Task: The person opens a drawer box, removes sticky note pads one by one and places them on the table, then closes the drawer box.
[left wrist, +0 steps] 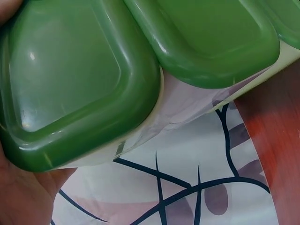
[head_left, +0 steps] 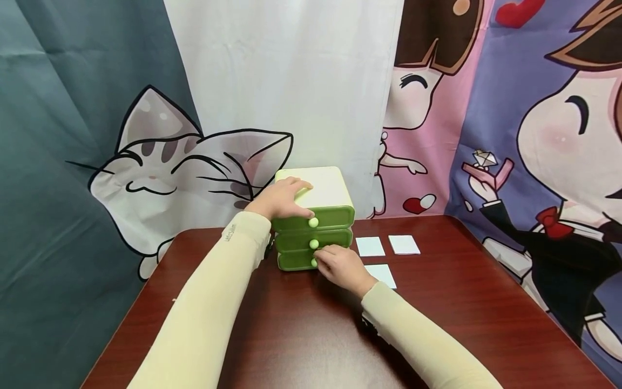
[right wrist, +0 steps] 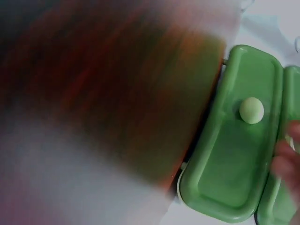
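A small cabinet with three green drawers point(head_left: 342, 219) stands toward the back of the table, its top point(head_left: 323, 181) pale. My left hand point(head_left: 282, 199) rests on the cabinet's top left, thumb along the front edge of the upper drawer point(left wrist: 70, 70). Curled fingers of my right hand point(head_left: 342, 267) are at the front, around the middle knob point(head_left: 314, 244) and bottom knob point(head_left: 314, 262). In the right wrist view the bottom drawer point(right wrist: 229, 173) shows its knob uncovered, while blurred fingertips point(right wrist: 286, 164) overlap the middle drawer's knob. Whether they pinch it cannot be told.
Several white square pads lie right of the cabinet: one pad point(head_left: 370, 246), another pad point(head_left: 404, 245), and a nearer pad point(head_left: 381, 274) partly behind my right hand. The reddish-brown table point(head_left: 291, 335) meets a cartoon-printed curtain point(head_left: 286, 81) at the back.
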`<state>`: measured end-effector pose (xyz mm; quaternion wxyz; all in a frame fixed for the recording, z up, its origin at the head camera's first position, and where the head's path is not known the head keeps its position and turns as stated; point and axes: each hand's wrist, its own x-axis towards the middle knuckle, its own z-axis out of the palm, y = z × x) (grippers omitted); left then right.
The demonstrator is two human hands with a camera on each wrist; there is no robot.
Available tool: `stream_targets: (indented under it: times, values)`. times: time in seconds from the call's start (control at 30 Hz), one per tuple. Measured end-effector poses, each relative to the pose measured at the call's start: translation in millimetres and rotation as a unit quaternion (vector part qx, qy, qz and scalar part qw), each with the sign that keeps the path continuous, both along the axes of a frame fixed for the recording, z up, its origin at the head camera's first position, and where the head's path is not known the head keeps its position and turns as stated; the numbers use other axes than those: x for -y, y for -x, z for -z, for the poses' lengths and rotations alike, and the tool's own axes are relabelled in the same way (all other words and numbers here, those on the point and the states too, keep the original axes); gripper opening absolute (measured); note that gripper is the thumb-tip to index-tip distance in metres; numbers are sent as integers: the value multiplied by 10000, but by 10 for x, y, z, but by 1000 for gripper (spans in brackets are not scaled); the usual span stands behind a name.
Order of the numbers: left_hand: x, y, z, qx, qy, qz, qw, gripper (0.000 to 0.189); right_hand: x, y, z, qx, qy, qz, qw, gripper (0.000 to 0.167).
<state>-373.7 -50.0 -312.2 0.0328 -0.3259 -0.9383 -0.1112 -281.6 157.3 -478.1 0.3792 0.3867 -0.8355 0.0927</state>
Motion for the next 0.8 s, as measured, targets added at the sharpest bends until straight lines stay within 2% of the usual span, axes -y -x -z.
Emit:
stream_targets:
  times: [0.07, 0.17, 0.3, 0.47, 0.8]
  values:
    - [2, 9, 0, -12, 18, -8, 10000, 84, 41, 0, 7, 249, -461, 374, 9979, 15]
    - [5, 27, 9, -33, 37, -1, 10000, 86, 114, -1, 8, 641, -1043, 836, 9890, 16]
    - [3, 41, 25, -57, 9, 9, 10000, 86, 191, 9, 4, 846, -1324, 1095, 9815, 21]
    - [-7, 44, 26, -67, 7, -8, 10000, 86, 212, 50, 31, 722, -1479, 1227, 9787, 22]
    - [-11, 18, 22, -25, -14, -65, 10000, 86, 215, 86, 58, 20, -1962, 1258, 9725, 12]
